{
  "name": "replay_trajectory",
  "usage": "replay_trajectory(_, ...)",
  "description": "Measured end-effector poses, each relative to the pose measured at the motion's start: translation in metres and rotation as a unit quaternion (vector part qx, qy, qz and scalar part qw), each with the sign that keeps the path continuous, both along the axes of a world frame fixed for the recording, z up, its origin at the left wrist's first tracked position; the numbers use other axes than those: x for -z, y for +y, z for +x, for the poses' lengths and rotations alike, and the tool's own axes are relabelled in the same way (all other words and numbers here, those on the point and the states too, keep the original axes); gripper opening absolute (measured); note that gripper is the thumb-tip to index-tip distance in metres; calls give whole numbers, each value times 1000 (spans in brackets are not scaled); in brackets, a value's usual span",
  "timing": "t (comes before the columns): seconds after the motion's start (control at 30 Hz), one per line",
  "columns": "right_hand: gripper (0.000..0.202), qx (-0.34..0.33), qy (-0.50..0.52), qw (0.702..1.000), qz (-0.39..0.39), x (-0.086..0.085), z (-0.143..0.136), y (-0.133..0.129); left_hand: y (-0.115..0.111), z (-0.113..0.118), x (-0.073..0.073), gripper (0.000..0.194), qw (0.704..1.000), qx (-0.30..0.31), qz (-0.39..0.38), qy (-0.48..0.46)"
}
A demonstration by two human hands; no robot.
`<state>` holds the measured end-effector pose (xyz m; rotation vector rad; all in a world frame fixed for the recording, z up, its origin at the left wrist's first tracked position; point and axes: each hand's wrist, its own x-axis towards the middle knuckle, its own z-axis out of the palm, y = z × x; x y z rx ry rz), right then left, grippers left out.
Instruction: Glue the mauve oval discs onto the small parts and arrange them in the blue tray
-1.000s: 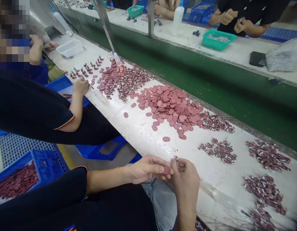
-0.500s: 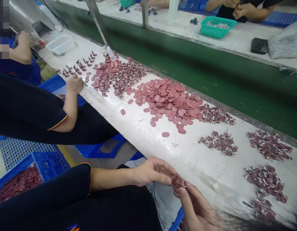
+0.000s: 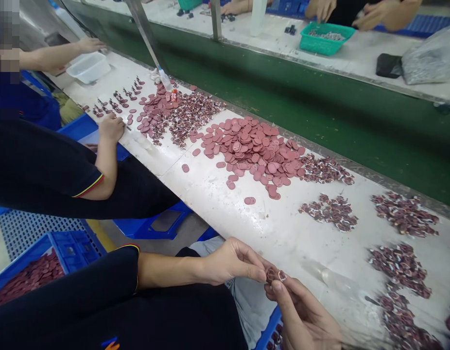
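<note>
Over the table's near edge, a small dark brown piece with a white edge [image 3: 273, 275] is pinched between my two hands. My left hand [image 3: 234, 262] grips it from the left with thumb and fingertips. From the lower right, my right hand [image 3: 301, 308] has its thumb and index finger closed on it. Fingers partly cover the piece, so its full shape is hidden. Beyond my hands lies a pile of flat reddish-brown oval discs [image 3: 247, 146]. Several clusters of small brown, white-edged parts [image 3: 330, 212] are spread to the right.
A co-worker's hand [image 3: 112, 127] rests at the table edge on the left, near rows of small standing figures [image 3: 117, 99]. A clear plastic tub [image 3: 89, 68] stands farther back. A blue crate [image 3: 70, 250] of discs is at lower left. Across the green divider sits a green basket [image 3: 325, 43].
My hands have shifted slightly, still pinching the small brown piece. At upper left, another person's arm has stretched out over the clear tub. Across the divider, a person's hand has moved to the green basket.
</note>
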<state>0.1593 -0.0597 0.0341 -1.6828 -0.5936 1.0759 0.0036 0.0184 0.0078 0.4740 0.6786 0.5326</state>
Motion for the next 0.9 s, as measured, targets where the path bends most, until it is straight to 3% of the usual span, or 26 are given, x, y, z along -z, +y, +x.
replay_trajectory(0.23, 25, -27, -14, 999, 24, -5, 7, -7, 4, 3, -9, 24, 999, 21, 16, -24)
replay_trajectory(0.4, 25, 6, -15, 1000, 25, -5, 3, -9, 4, 5, -12, 27, 999, 30, 36, -14)
replay_trajectory(0.6, 31, 56, 1, 998, -20, 1, 1, -11, -2, 8, -8, 29, 999, 14, 35, -11)
replay_trajectory(0.77, 32, 77, 25, 997, -6, 5, -4, -12, -3, 8, -5, 27, 999, 2, 31, -30)
replay_trajectory(0.9, 38, 116, 50, 992, -26, 13, -11, -11, -4, 2, -2, 33, 998, 37, 46, -7)
